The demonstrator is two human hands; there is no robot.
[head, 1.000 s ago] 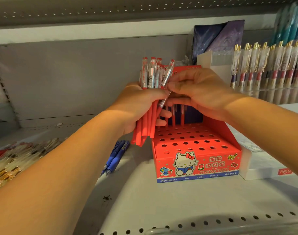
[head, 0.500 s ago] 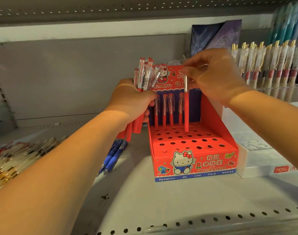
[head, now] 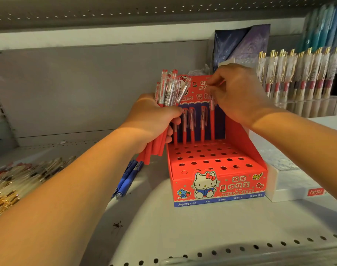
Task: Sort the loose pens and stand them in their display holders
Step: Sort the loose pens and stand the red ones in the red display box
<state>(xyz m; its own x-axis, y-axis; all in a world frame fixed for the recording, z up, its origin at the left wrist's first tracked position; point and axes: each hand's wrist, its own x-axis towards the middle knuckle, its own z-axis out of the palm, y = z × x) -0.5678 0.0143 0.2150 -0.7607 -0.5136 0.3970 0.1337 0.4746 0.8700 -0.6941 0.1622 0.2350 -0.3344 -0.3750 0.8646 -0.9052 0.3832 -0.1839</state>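
**A:** The red display holder (head: 217, 169) is seen on the shelf (head: 183, 227); five red pens (head: 191, 129) are stood in its back row.

**B:** A bundle of clear-capped red pens (head: 166, 93) is gripped by the left hand (head: 154, 121). The rightmost standing pen (head: 212, 121) is pinched at its blurred top by the right hand (head: 238, 93).

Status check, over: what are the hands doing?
Left hand grips pen bundle. Right hand pinches a pen standing in holder's back row. Nothing blocking the free holes.

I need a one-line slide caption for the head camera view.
Left hand grips a bundle of red pens; right hand stands a single pen in the back row of the red holder.
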